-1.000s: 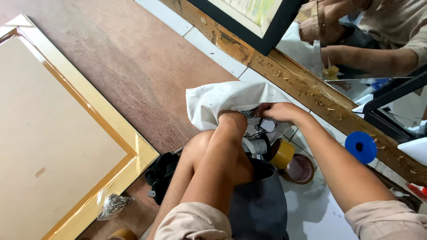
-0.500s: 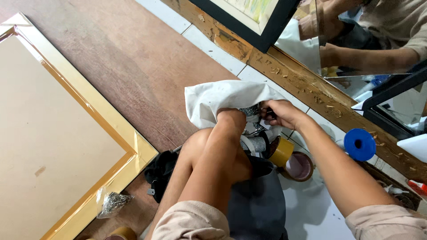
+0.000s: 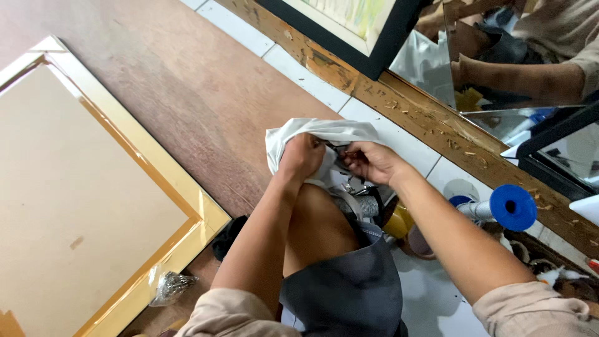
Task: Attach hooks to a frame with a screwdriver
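Gripping a bunched white cloth [image 3: 312, 134] above the raised knee, the left hand [image 3: 302, 157] is clenching the fabric to keep it taut; the right hand [image 3: 372, 161] is pinching a small dark metal part [image 3: 340, 151] at the cloth's edge, just above a grey tool [image 3: 365, 205] beside the leg; the framed panel [image 3: 93, 206] is lying flat on the floor, well apart; compared with the earlier frame, both hands are sitting closer together and the cloth is looking more gathered.
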